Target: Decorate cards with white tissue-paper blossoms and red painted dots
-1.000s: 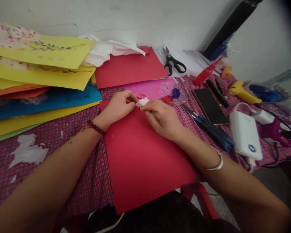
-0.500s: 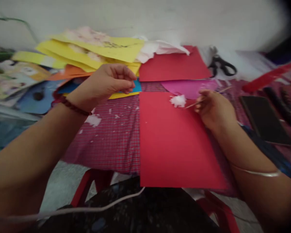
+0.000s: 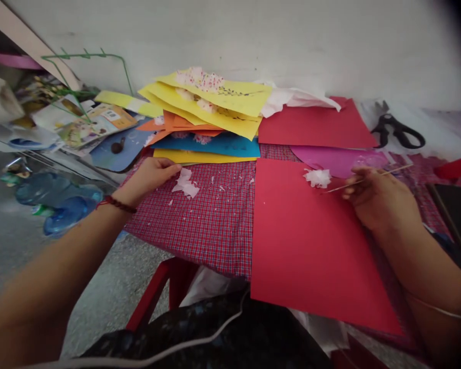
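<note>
My left hand point(image 3: 151, 179), with a dark red bead bracelet, reaches over the checked cloth at the left. Its thumb and fingertips are pressed together at the upper edge of white tissue paper scraps point(image 3: 186, 184); whether a scrap is between them I cannot make out. Between the fingers of my closed right hand point(image 3: 382, 197) is a thin wooden stick point(image 3: 395, 170), its tip pointing left above a red sheet of paper point(image 3: 311, 246). Just left of that tip, a crumpled white tissue flower point(image 3: 318, 178) sits near the sheet's top edge.
Yellow sheets with paper blossoms point(image 3: 215, 105) lie stacked at the back, over orange and blue ones point(image 3: 223, 146). Black scissors point(image 3: 397, 132) and a dark phone point(image 3: 455, 215) are at right. Large blue bottles point(image 3: 67, 202) stand on the floor at left. A white cable point(image 3: 200, 341) crosses the lap.
My left hand has come down from above the coloured papers to the tissue scraps. The view has swung left, while my right hand still holds the stick beside the tissue flower.
</note>
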Demonstrator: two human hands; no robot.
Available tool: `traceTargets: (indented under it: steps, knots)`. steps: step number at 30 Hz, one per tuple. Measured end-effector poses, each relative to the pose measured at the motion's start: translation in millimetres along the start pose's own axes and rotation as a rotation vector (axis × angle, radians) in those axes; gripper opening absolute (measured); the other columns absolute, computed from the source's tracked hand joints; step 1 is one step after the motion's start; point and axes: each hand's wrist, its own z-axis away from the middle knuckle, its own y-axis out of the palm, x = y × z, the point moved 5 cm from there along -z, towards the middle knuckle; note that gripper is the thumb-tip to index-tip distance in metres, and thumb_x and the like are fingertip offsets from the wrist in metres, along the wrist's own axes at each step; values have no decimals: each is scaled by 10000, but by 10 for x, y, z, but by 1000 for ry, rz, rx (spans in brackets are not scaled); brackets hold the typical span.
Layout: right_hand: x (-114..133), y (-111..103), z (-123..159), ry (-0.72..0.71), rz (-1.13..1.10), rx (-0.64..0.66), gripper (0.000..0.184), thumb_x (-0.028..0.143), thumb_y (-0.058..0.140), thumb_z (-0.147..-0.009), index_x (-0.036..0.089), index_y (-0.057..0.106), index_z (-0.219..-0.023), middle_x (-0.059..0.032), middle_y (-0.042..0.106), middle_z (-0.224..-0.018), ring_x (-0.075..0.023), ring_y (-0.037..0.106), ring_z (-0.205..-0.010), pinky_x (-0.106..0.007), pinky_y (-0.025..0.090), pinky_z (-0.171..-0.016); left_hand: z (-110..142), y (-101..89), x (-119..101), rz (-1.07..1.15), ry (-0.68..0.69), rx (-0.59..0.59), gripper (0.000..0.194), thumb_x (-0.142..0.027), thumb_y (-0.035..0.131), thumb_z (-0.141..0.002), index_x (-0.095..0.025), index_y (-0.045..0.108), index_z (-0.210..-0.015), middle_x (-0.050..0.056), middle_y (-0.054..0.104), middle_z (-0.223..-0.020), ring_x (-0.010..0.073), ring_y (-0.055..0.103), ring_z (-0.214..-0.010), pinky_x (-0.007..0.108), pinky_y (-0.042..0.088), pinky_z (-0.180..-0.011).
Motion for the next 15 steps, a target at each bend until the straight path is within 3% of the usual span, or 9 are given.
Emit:
traceTargets:
  steps: [4, 8, 12, 15]
  knots:
    - [8, -6, -12, 19, 0, -33, 166, 184, 595, -792, 216, 735, -710, -82, 603, -619, -115, 543, -447, -337, 371, -469, -38, 92, -1, 153, -3, -26, 153, -330, 789, -665, -192, 725, -679, 21, 671, -679, 130, 521, -609, 288, 359, -577]
    - [-65, -24, -98, 33, -34, -8, 164, 199, 600, -764, 223, 740, -681, -93, 616, -604, -113, 536, -425, -337, 352, -441, 49, 22, -87, 410, -94, -65, 157, -291, 802, -658, -198, 677, -682, -4, 619, -628, 108, 472, -536, 286, 345, -545]
    - [-43, 28, -65, 35, -58, -8, 180, 191, 596, -796, 234, 718, -672, -80, 627, -582, -92, 534, -408, -311, 365, -441, 202, 92, -486, 459, -63, 67, 179, -280, 784, -716, -203, 622, -716, -9, 615, -650, 101, 472, -533, 273, 345, -536]
    - [61, 112, 73, 109, -71, -10, 196, 146, 536, -852, 205, 650, -703, -23, 627, -545, -104, 557, -421, -268, 416, -449, 255, 371, -914, 284, 80, 202, 151, -316, 732, -794, -203, 634, -772, -9, 631, -679, 110, 494, -557, 273, 365, -557]
